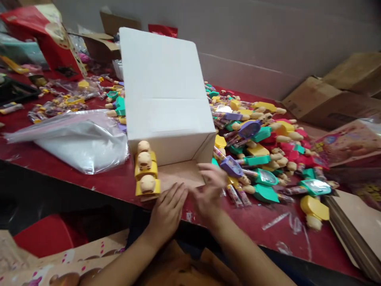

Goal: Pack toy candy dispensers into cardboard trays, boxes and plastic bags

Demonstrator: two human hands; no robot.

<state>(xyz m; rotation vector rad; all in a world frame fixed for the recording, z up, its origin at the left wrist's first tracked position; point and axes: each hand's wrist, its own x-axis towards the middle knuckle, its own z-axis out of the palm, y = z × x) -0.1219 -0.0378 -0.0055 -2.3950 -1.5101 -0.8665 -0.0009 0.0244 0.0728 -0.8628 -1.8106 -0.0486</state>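
A white cardboard box stands in front of me with its lid raised and its front side open. A short row of yellow toys with round beige animal heads fills its left end. My left hand lies at the front edge of the box, right beside the nearest yellow toy, its fingers stretched out and holding nothing visible. Toward the right front corner of the box is my right hand, blurred, fingers apart, with no object visible in it.
Right of the box spreads a heap of colourful toys with clear tubes. Plastic bags lie to the left on the red table. Flat cardboard is stacked at the right edge; cartons stand behind. A red stool is below left.
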